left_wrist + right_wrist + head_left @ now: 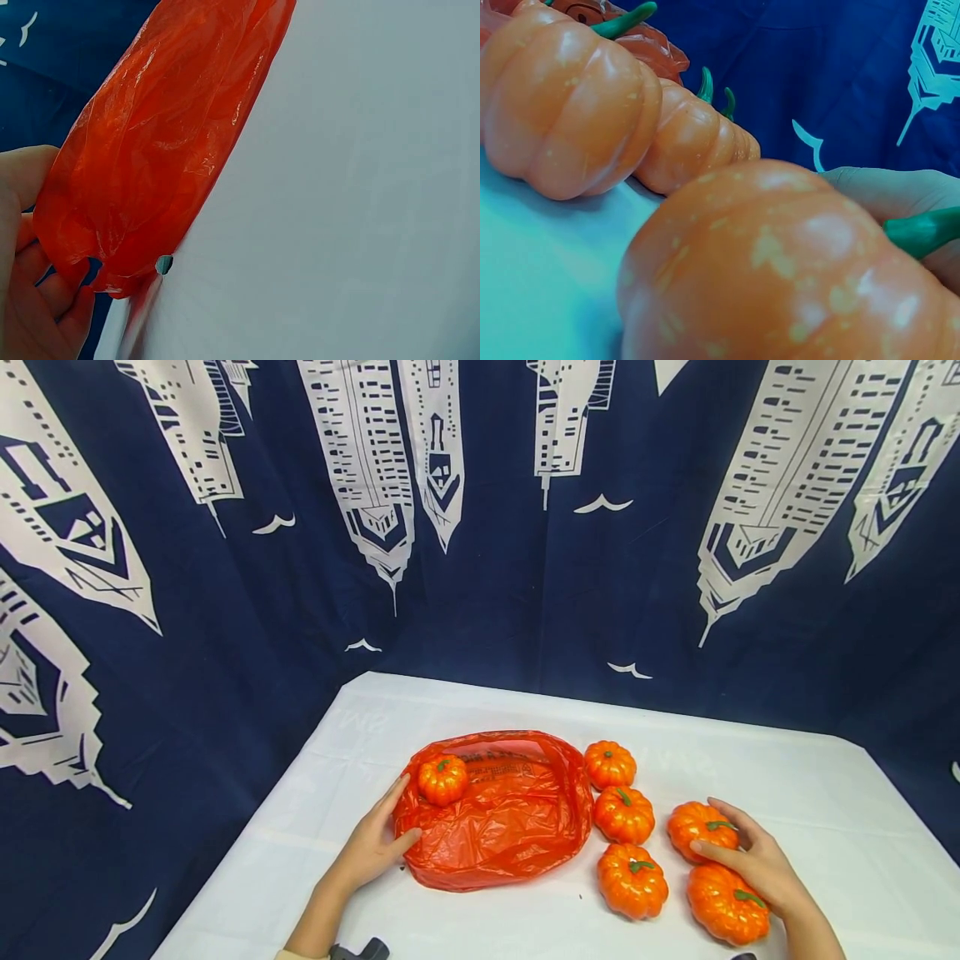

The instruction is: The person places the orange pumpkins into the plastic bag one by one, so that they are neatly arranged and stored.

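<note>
A red plastic bag (495,835) lies with its mouth spread wide, and a small orange pumpkin (442,779) is inside at its left. At the bag's left edge, my left hand (378,835) holds the plastic; in the left wrist view its fingers (56,296) curl at the bag's side (161,142). Over on the right, my right hand (757,856) grips an orange pumpkin (693,828) with a green stem, thumb on the near side and fingers on the far side. Another pumpkin (723,906) sits just in front of it, partly under that hand.
Three more pumpkins stand in a column right of the bag: a far one (609,764), a middle one (624,815) and a near one (632,882). A white cloth (517,927) covers the table. Behind it hangs a dark blue curtain (495,635) with white building prints.
</note>
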Demonstrator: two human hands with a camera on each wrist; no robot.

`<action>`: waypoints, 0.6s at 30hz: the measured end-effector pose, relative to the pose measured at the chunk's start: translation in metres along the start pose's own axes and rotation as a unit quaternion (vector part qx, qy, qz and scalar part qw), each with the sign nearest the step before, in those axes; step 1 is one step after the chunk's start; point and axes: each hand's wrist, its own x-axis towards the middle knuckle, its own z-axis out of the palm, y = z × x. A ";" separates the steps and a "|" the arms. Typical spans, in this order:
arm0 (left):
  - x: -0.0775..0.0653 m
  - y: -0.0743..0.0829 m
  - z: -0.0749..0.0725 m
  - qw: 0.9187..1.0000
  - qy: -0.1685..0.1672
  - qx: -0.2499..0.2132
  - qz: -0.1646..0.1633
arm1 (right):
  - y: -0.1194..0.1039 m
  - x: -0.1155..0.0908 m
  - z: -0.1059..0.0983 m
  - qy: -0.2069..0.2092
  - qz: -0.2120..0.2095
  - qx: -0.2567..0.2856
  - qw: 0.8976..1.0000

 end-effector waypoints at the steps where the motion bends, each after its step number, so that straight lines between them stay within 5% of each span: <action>1: 0.000 0.000 0.000 1.000 -0.001 -0.001 -0.002 | 0.000 0.000 0.000 0.000 0.001 -0.001 1.000; 18: 0.000 0.003 0.000 1.000 -0.002 0.002 0.001 | -0.021 -0.005 -0.006 0.012 -0.026 0.021 0.999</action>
